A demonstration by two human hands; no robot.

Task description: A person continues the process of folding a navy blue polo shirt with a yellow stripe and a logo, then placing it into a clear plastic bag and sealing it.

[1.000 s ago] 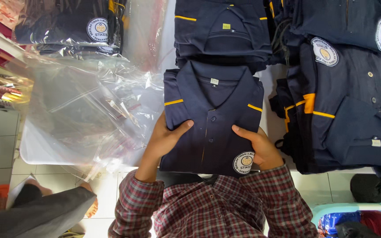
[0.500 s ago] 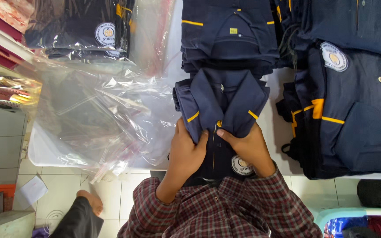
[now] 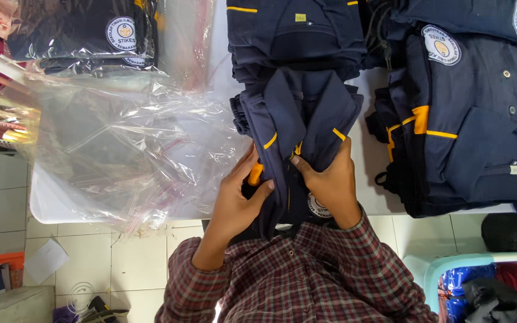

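one navy shirt gathered in two hands

one navy polo shirt (image 3: 297,131) with yellow trim sits bunched lengthwise, collar pointing away from the person, long axis running toward them, at the near edge of the white tabletop (image 3: 55,200). the left hand (image 3: 237,200) and right hand (image 3: 327,182) have fingers closed on its folds. one folded stack (image 3: 294,36) lies beyond, clear plastic bags (image 3: 127,149) left, white floor tiles (image 3: 133,263) below.

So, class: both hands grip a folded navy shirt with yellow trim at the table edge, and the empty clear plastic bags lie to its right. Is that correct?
Not quite. The head view shows the clear plastic bags lying to the left of the navy shirt, not its right. The rest holds: the left hand and right hand both grip it at the table edge.
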